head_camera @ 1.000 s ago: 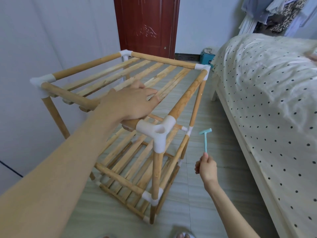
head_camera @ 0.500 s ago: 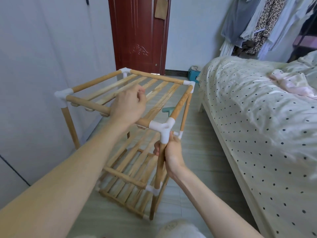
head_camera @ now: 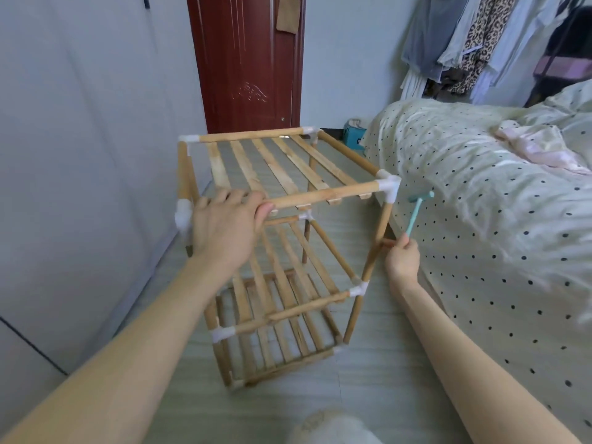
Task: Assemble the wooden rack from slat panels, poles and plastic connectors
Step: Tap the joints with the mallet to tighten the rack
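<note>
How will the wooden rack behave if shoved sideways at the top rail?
The wooden rack likely racks and wobbles: thin poles, push-fit plastic connectors, no diagonal bracing. Probably light, being open slats. Tall over a narrow base, it may tip; the left hand rests on its rail.

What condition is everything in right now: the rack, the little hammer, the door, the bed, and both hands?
wooden rack: standing upright on the floor, three slat tiers fitted.
top-right connector: seated on its pole.
left hand: resting on the top front pole, fingers laid over it.
right hand: gripping the hammer's handle end.
small teal hammer: raised, head up, clear of the rack.
door: closed.
bed: covered with a rumpled dotted sheet.
</note>
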A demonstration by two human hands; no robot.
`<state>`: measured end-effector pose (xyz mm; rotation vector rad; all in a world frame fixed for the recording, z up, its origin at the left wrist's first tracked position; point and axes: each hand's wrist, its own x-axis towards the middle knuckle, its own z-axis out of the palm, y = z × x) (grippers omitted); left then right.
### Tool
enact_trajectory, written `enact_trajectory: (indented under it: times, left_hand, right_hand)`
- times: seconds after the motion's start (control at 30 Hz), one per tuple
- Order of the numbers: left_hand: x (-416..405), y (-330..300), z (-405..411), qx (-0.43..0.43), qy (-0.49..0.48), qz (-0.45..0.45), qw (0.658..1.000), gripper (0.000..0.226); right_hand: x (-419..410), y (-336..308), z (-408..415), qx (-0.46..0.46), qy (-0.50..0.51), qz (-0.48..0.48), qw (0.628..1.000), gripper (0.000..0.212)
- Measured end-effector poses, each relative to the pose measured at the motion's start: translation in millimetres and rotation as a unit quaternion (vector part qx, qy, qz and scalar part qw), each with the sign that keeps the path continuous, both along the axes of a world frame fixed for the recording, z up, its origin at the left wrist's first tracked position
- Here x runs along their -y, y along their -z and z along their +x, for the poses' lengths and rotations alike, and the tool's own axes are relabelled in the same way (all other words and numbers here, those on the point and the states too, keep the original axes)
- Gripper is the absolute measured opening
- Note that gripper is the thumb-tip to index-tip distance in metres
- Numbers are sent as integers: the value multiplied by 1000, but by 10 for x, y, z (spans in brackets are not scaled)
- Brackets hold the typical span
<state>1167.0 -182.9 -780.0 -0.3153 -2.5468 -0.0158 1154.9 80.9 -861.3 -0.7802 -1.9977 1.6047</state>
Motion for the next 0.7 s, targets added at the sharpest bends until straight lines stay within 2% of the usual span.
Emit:
enact_trajectory:
  times: [0.13, 0.23, 0.3, 0.37, 0.43, 0.5, 0.53, 0.57, 0.6, 0.63, 0.67, 0.7]
  left_hand:
    - [-34, 69, -28, -30, -6, 1, 1000, 50]
    - [-43, 96, 1, -47, -6, 3, 999, 47]
    - [-54, 104, -2, -63, -7, 12, 998, 46]
    - [-56, 123, -11, -80, -9, 20, 997, 45]
    - [-54, 146, -28, -99, -10, 24, 995, 44]
    - [-61, 168, -35, -111, -13, 29, 993, 45]
    - [-69, 180, -38, -114, -16, 31, 993, 45]
    - [-73, 188, -41, -120, -21, 32, 992, 44]
    - [-79, 204, -27, -127, -26, 32, 991, 44]
    - [-89, 229, -14, -135, -32, 33, 990, 43]
    - [-99, 248, -17, -144, -37, 32, 988, 42]
    - [-110, 262, -22, -153, -40, 31, 987, 41]
  right_hand:
    - [14, 695, 669, 39, -26, 97, 994, 30]
    - [-35, 1107, 989, 92, -77, 191, 974, 28]
    - [-85, 1167, 1003, 105, -119, 279, 947, 28]
    - [-98, 1038, 920, 51, -161, 386, 907, 31]
    - [-42, 810, 832, -53, -161, 452, 876, 35]
    - [28, 724, 764, -122, -110, 458, 874, 40]
    - [50, 795, 761, -109, -86, 442, 886, 45]
    - [80, 922, 776, -51, -87, 422, 901, 52]
    - [94, 1087, 792, 65, -114, 403, 906, 54]
    - [81, 1222, 832, 198, -149, 379, 891, 48]
    - [51, 1314, 863, 268, -167, 346, 883, 39]
    - [32, 1344, 863, 262, -152, 327, 895, 31]
